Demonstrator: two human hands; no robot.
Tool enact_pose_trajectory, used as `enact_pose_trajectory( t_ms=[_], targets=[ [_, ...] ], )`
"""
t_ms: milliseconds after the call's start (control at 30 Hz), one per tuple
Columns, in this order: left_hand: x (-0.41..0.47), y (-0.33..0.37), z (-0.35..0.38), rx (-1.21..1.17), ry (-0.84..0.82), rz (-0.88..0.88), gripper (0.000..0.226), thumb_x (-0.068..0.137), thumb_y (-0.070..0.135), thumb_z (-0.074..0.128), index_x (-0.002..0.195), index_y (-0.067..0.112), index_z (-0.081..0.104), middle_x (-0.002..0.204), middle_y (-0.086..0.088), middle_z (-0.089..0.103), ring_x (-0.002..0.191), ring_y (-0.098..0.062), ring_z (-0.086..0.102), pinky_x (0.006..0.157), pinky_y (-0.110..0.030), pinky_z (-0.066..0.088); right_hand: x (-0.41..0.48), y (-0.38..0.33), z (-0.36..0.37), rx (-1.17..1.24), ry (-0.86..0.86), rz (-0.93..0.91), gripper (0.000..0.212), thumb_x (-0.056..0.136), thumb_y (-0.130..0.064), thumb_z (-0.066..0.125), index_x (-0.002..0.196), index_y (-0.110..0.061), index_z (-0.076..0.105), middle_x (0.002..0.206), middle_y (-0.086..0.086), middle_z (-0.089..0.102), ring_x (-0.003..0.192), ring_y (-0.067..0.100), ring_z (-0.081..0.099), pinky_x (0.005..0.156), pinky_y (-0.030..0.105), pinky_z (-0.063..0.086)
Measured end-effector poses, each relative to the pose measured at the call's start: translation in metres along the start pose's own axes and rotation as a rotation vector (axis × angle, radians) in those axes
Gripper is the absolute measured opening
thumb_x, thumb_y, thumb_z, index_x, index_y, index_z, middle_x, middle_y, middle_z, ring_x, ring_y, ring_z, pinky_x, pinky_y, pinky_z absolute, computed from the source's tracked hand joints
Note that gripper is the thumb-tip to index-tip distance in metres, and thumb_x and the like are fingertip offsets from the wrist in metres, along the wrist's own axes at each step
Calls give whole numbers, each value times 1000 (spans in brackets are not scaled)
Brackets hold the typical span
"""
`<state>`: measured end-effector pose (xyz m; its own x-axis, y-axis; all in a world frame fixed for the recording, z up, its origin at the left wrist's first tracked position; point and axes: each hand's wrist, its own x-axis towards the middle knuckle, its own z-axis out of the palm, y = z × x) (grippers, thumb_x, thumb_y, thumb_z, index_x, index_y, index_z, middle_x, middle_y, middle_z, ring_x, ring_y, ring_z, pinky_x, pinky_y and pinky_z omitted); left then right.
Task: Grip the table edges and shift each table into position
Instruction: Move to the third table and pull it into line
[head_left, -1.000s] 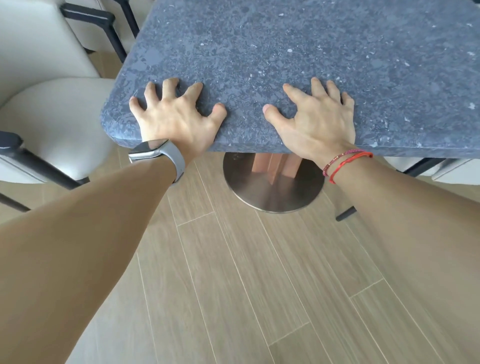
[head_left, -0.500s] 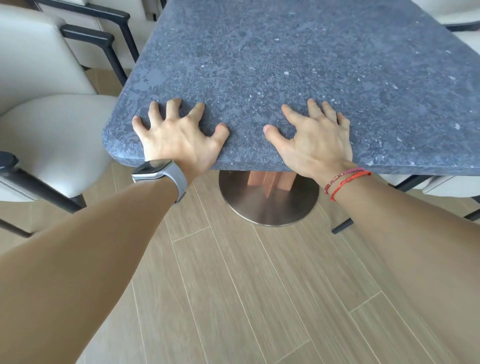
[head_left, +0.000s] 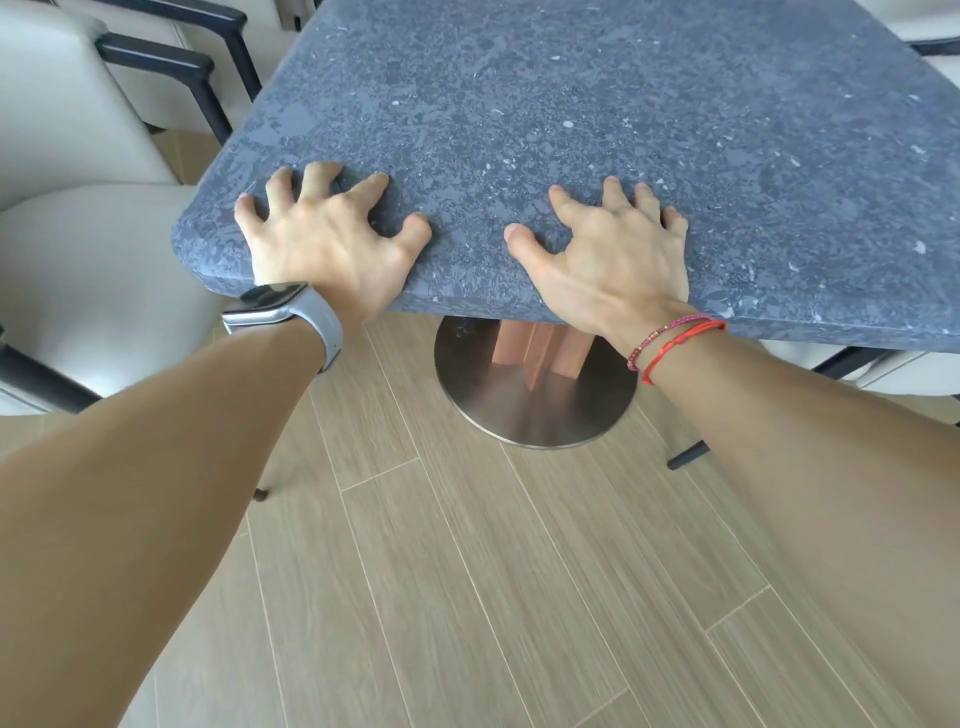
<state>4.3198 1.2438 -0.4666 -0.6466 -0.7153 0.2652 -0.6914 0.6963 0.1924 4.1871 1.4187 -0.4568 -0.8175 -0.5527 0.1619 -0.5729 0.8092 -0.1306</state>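
Note:
A dark blue-grey speckled stone table (head_left: 597, 114) stands on a round steel base (head_left: 535, 405) with a copper-coloured post. My left hand (head_left: 332, 244), with a grey watch on the wrist, lies over the near edge by the rounded left corner, its fingers clawed onto the top. My right hand (head_left: 613, 260), with red bracelets on the wrist, presses the same edge a hand's width to the right, fingers spread and bent. The heels of both palms hang over the rim. The underside of the edge is hidden.
A cream armchair (head_left: 78, 260) with dark metal arms stands close to the table's left corner, and another chair (head_left: 171, 57) is behind it. More chair legs (head_left: 685, 454) and a pale seat show under the right side. The floor (head_left: 467, 597) is wood-look plank.
Both hands stay on the same spots of the table edge. The view has tipped so that more tabletop shows, and the steel base now looks slightly blurred.

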Motion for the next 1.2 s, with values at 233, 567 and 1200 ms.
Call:
enact_pose_trajectory(
  t_ms=[233, 567, 1200],
  targets=[
    [17, -10, 2, -17, -7, 16, 66, 86, 75, 30, 140, 45, 56, 154, 0, 47, 145, -34, 33, 119, -60, 19, 10, -15, 4, -23, 7, 16, 80, 84, -82, 25, 149, -40, 45, 159, 18, 37, 149, 41, 24, 119, 60, 17],
    [27, -18, 0, -38, -23, 16, 68, 85, 78, 31, 141, 46, 54, 156, 2, 45, 147, -33, 32, 120, -58, 18, 15, -24, 6, -28, 17, 27, 79, 83, -82, 25, 147, -40, 46, 158, 19, 38, 148, 43, 26, 118, 60, 18],
    [43, -30, 4, -50, -9, 47, 65, 87, 78, 36, 140, 47, 56, 156, 2, 46, 146, -32, 33, 118, -56, 19, 24, -38, 10, -16, 10, 42, 81, 83, -80, 23, 148, -38, 46, 156, 22, 39, 148, 44, 25, 118, 62, 16]
  ],
)
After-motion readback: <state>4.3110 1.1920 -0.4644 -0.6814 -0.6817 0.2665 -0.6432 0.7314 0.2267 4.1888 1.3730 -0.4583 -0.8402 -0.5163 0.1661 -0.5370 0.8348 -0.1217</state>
